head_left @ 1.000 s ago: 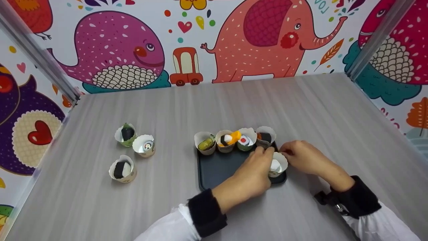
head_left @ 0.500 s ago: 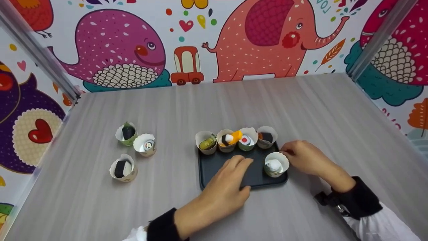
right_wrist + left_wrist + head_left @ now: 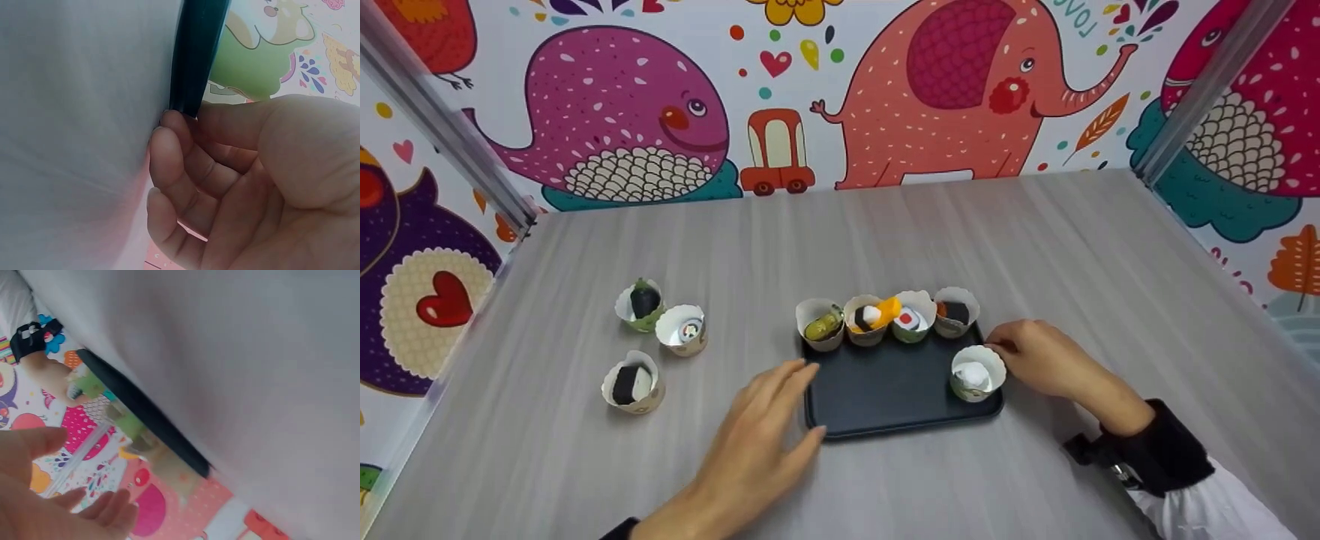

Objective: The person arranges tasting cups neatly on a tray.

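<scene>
A black tray lies on the table. Along its far edge stand paper cups with a green pickle-like piece, a yellow-topped sushi piece, a white roll with a red centre and a dark-wrapped piece. A paper cup with a white piece stands at the tray's right side. My right hand pinches the tray's right edge; in the right wrist view its thumb and index finger meet at the rim. My left hand, fingers extended, hovers by the tray's left edge and holds nothing.
To the left on the grey table stand a cup with an eggplant piece, a cup with a small round roll and a cup with a black-and-white rice piece. Cartoon-printed walls border the table.
My left hand has let go of the cup with the white piece and moved left across the tray. That cup stays at the tray's right side; my right hand keeps its place.
</scene>
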`<state>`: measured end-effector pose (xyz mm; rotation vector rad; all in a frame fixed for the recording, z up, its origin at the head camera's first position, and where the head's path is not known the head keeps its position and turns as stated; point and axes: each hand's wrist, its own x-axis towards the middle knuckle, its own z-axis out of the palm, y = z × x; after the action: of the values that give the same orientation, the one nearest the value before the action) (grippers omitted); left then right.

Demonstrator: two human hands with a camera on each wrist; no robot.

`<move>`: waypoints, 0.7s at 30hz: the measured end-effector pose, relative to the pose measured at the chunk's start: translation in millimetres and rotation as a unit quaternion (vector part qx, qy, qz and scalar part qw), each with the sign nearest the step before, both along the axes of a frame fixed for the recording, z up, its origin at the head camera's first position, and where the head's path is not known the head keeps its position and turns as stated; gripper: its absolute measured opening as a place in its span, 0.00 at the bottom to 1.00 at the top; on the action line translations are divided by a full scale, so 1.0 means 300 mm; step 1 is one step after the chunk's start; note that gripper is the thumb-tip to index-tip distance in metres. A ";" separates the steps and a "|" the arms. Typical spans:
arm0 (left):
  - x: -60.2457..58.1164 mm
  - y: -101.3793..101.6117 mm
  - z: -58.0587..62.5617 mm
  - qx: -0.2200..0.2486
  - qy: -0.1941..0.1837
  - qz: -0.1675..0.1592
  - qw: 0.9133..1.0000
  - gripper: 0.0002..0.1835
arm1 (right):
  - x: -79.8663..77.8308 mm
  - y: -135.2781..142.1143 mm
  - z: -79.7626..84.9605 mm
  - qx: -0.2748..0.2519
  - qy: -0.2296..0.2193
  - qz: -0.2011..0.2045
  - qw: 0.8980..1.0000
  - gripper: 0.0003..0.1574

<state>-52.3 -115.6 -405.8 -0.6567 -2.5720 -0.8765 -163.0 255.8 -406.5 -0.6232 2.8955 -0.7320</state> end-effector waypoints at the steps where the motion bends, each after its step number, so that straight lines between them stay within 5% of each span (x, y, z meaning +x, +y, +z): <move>1: 0.005 -0.020 -0.003 -0.004 0.007 0.008 1.000 0.39 | -0.001 0.000 0.000 0.000 0.001 0.001 1.000 0.07; 11: 0.030 -0.193 0.033 -0.033 0.046 0.095 0.994 0.48 | -0.004 0.001 -0.004 0.001 0.010 0.005 1.000 0.06; 16: 0.025 -0.286 0.049 -0.046 0.004 0.148 0.988 0.52 | -0.004 0.000 -0.007 0.000 0.006 0.004 1.000 0.06; 21: 0.003 -0.375 0.059 -0.074 -0.076 0.195 0.975 0.56 | -0.002 0.002 -0.007 0.001 0.009 0.008 1.000 0.06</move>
<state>-51.4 -228.3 -388.0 -0.1103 -2.7843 -0.6285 -163.6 256.4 -408.5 -0.6550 2.9036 -0.7263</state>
